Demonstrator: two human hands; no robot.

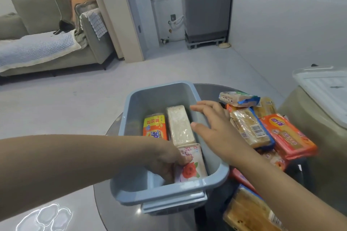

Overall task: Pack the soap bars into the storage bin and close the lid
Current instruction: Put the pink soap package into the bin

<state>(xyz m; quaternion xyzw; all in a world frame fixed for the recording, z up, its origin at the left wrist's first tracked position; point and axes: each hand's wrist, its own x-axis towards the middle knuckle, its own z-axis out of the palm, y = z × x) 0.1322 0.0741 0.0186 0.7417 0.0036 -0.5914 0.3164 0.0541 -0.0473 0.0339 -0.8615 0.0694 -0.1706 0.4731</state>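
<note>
Blue bin [161, 192] sat on the round glass desk [112, 217], three soap bars inside. Left hand [165, 157] reached in, grip pinching the rose-print bar [190, 165]. Right hand [214, 129] hovered over the bin's right rim, fingers spread wide, beside the loose soap pile [262, 129]. White lid [326, 88] lay far right.
</note>
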